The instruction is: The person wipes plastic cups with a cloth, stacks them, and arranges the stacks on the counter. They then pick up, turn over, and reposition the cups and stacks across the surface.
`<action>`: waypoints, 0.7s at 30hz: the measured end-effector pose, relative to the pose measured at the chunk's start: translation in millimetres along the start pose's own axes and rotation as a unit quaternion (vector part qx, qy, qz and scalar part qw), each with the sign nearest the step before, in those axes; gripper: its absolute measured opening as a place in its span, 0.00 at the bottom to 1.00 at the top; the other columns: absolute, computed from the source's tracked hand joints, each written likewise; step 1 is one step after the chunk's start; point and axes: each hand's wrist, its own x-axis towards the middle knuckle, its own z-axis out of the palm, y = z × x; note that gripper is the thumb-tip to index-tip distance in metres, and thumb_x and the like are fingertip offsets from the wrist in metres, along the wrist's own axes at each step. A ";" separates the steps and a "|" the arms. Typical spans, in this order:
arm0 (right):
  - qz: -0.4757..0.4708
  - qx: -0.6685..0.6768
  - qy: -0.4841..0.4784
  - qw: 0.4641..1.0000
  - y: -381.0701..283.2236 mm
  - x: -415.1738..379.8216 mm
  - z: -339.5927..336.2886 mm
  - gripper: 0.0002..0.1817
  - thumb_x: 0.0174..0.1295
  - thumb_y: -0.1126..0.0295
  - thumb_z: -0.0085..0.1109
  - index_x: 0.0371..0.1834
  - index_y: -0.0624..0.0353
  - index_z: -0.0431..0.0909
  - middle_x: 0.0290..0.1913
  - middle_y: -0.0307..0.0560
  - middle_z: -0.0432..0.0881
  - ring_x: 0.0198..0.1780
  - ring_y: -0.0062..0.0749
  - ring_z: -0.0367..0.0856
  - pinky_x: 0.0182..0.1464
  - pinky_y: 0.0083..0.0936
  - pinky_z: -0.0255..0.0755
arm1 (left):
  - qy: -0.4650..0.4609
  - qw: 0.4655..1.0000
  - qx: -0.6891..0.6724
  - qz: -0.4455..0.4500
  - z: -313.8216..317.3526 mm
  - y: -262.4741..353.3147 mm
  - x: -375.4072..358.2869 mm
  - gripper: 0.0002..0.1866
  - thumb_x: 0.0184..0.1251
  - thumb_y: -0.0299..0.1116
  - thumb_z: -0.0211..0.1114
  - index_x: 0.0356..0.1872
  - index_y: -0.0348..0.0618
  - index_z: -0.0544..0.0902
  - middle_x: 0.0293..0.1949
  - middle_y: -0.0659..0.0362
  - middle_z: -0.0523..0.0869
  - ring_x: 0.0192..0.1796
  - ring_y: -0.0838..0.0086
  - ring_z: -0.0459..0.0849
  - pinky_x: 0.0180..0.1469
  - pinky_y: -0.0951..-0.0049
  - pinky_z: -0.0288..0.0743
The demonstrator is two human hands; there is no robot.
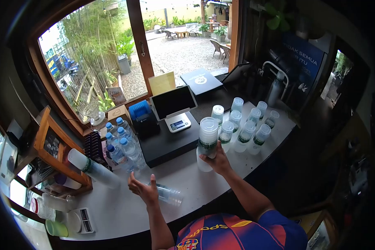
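My right hand (217,160) is wrapped round the lower part of a stack of clear plastic cups (208,130) with a green printed band. The stack stands upright over the counter, and more frosted plastic shows just below it. My left hand (144,191) hovers over the counter with thumb and fingers apart, holding nothing. Beside its wrist a short stack of clear cups (170,195) lies on its side, partly hidden by the hand. Several more upright cup stacks (245,136) stand grouped to the right of my right hand.
A long cup stack (96,171) leans at the left near a wooden shelf (50,137). Several water bottles (127,146) stand beside a black cash drawer (171,143) carrying a tablet (173,102). A kitchen scale (86,221) sits at the front left. The counter (121,212) curves around me.
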 end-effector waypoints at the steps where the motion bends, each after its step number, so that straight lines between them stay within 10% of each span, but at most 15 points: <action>1: -0.001 0.006 0.008 1.000 2.7 -8.3 0.2 0.49 0.60 0.53 0.76 0.75 0.62 0.56 0.66 0.55 0.75 0.67 0.46 0.76 0.70 0.42 0.70 | -0.060 0.995 0.039 -0.063 -8.2 -12.0 -16.8 0.57 0.57 0.51 0.79 0.80 0.46 0.50 0.73 0.41 0.57 0.76 0.43 0.56 0.76 0.38 0.53; 11: -0.020 0.142 -0.133 0.981 -43.9 -30.7 92.8 0.47 0.60 0.58 0.79 0.75 0.51 0.54 0.64 0.53 0.72 0.67 0.45 0.74 0.69 0.42 0.69 | -0.214 0.863 -0.344 -0.302 -33.7 -28.2 -69.6 0.63 0.57 0.37 0.82 0.83 0.49 0.39 0.76 0.33 0.57 0.67 0.49 0.74 0.66 0.54 0.74; 21: -0.093 0.188 -0.295 0.932 -108.3 -15.5 275.6 0.54 0.56 0.52 0.81 0.80 0.57 0.55 0.70 0.64 0.70 0.73 0.55 0.69 0.75 0.43 0.62 | 0.047 0.865 -0.375 -0.330 -68.4 -129.2 -47.5 0.55 0.65 0.29 0.76 0.82 0.49 0.42 0.72 0.42 0.63 0.64 0.55 0.76 0.66 0.59 0.73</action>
